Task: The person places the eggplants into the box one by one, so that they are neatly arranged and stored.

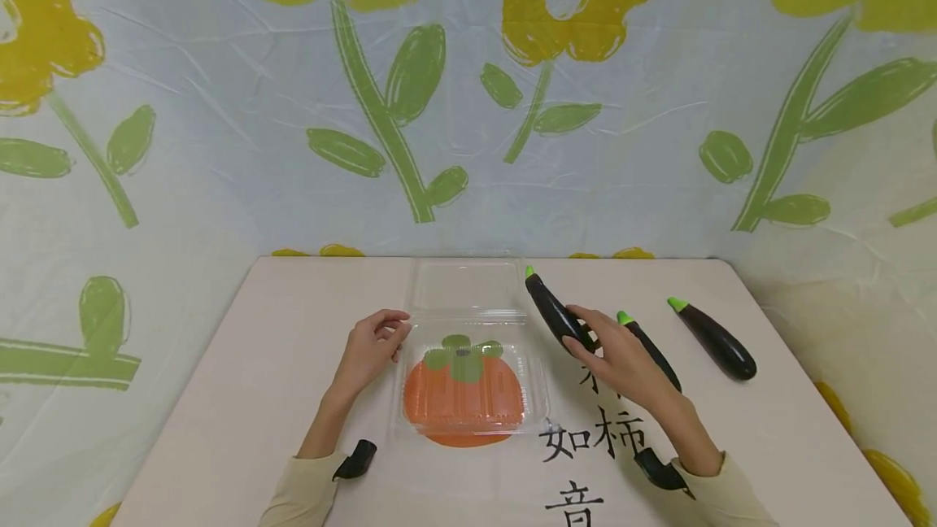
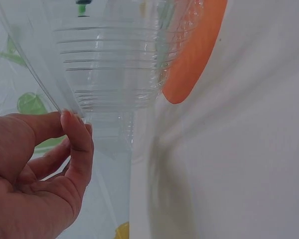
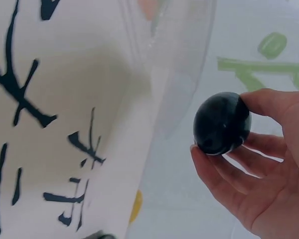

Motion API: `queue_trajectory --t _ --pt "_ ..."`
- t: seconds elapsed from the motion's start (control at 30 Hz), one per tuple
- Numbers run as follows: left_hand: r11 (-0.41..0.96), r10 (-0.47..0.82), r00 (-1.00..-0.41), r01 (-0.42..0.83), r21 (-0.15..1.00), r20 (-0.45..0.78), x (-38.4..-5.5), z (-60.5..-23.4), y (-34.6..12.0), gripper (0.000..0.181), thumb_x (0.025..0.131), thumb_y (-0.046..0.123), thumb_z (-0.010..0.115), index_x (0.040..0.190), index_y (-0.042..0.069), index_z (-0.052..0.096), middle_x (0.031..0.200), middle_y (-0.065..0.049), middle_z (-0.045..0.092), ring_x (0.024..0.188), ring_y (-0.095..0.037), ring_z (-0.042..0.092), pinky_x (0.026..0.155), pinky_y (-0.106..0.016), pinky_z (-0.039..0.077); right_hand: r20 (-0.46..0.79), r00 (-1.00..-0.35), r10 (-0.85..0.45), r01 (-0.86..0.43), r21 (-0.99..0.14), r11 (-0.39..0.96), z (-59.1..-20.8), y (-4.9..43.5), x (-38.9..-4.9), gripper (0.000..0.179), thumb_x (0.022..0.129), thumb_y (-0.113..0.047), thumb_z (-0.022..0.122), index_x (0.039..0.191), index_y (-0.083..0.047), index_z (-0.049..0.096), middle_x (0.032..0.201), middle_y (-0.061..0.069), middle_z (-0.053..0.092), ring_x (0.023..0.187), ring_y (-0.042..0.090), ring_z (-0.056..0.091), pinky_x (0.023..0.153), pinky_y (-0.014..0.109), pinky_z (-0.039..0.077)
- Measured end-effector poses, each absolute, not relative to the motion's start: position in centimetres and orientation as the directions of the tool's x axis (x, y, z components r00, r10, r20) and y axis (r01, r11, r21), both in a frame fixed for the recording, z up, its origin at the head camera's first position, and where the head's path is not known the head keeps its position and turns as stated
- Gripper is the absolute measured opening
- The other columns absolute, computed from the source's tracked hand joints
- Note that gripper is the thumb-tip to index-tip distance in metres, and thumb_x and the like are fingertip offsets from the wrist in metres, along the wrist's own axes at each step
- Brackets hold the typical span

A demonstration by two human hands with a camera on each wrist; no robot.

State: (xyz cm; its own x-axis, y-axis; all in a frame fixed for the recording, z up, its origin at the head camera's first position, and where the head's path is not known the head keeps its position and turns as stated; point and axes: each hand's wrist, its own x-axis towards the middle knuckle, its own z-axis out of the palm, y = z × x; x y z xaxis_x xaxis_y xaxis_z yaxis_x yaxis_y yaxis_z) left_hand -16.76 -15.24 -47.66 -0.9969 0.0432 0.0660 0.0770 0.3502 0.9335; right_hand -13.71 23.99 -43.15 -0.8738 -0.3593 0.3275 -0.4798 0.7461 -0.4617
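Note:
A clear plastic clamshell box [image 1: 540, 393] lies opened on the table, its lid [image 1: 466, 285] folded back toward the wall. At its left edge, my left hand [image 1: 369, 350] pinches the rim between thumb and finger, as the left wrist view shows on the clear box wall [image 2: 109, 57]. To the right of the box, my right hand [image 1: 622, 354] grips a dark eggplant [image 1: 551, 309] by its thick end, the green stem tip pointing away. From the right wrist view, only the round, glossy end of this eggplant [image 3: 221, 124] shows between thumb and fingers.
A second eggplant [image 1: 654, 354] lies partly behind my right hand, and a third eggplant [image 1: 713, 340] rests farther right. The pale tablecloth [image 1: 241, 397] carries a printed orange persimmon under the box and black characters. Behind the table hangs a flowered cloth [image 1: 629, 169].

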Motion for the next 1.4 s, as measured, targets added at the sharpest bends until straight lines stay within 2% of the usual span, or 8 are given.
queue_trajectory --t 0.2,0.3,0.47,0.67,0.9,1.13,1.4 --pt "0.356 0.045 -0.997 0.076 0.931 0.064 -16.8 -47.6 -15.1 0.026 0.096 0.007 0.072 0.119 -0.005 0.068 0.095 -0.015 0.068 0.059 -0.015 0.058 0.057 -0.03 0.057 0.298 -0.863 -0.408 -0.505 -0.474 0.722 -42.4 23.0 -13.8 0.051 0.098 -0.02 0.072 0.143 0.0 0.055 0.136 0.021 0.063 0.103 0.029 0.068 0.074 0.042 0.061" --pt "0.354 0.042 -0.997 0.078 0.932 0.067 -16.7 -47.4 -15.1 0.026 0.096 0.006 0.072 0.119 -0.006 0.068 0.094 -0.014 0.067 0.059 -0.016 0.058 0.056 -0.028 0.056 0.282 -0.855 -0.435 -0.518 -0.468 0.716 -42.2 22.5 -13.9 0.051 0.099 -0.021 0.071 0.143 -0.001 0.055 0.136 0.019 0.063 0.101 0.028 0.068 0.074 0.042 0.061" --pt "0.366 0.034 -0.997 0.073 0.928 0.065 -16.7 -47.2 -15.1 0.026 0.097 0.006 0.072 0.119 -0.006 0.068 0.094 -0.014 0.067 0.06 -0.017 0.058 0.055 -0.021 0.052 0.258 -0.834 -0.488 -0.549 -0.468 0.692 -41.6 21.2 -14.0 0.05 0.099 -0.022 0.07 0.143 -0.003 0.055 0.137 0.018 0.063 0.107 0.03 0.068 0.083 0.046 0.06" --pt "0.377 0.027 -0.998 0.065 0.924 0.059 -16.7 -47.3 -15.2 0.026 0.097 0.007 0.072 0.119 -0.005 0.068 0.095 -0.014 0.067 0.061 -0.017 0.058 0.056 -0.02 0.052 0.233 -0.793 -0.563 -0.602 -0.448 0.661 -41.3 19.6 -14.1 0.05 0.101 -0.021 0.069 0.144 -0.002 0.054 0.138 0.016 0.063 0.116 0.031 0.067 0.092 0.048 0.058" --pt "0.378 0.028 -0.998 0.06 0.924 0.053 -16.7 -47.4 -15.3 0.025 0.097 0.008 0.072 0.119 -0.003 0.069 0.095 -0.013 0.067 0.06 -0.018 0.058 0.057 -0.02 0.052 0.197 -0.744 -0.639 -0.652 -0.426 0.627 -41.3 18.3 -14.3 0.05 0.101 -0.021 0.068 0.144 -0.003 0.054 0.138 0.015 0.063 0.119 0.031 0.065 0.094 0.048 0.058" --pt "0.388 0.03 -0.998 0.059 0.92 0.051 -16.7 -47.4 -15.3 0.026 0.097 0.009 0.072 0.119 -0.004 0.069 0.095 -0.013 0.068 0.06 -0.017 0.059 0.057 -0.021 0.053 0.175 -0.695 -0.697 -0.696 -0.408 0.591 -41.9 17.4 -14.9 0.046 0.101 -0.021 0.068 0.142 -0.004 0.057 0.133 0.014 0.065 0.109 0.025 0.067 0.086 0.041 0.06" --pt "0.371 0.032 -0.998 0.059 0.927 0.05 -16.7 -47.4 -15.2 0.024 0.097 0.007 0.071 0.119 -0.003 0.069 0.094 -0.012 0.068 0.06 -0.017 0.059 0.056 -0.022 0.054 0.152 -0.636 -0.756 -0.737 -0.411 0.537 -42.5 16.6 -15.3 0.046 0.1 -0.019 0.069 0.142 -0.003 0.057 0.131 0.011 0.066 0.107 0.022 0.065 0.087 0.039 0.059"
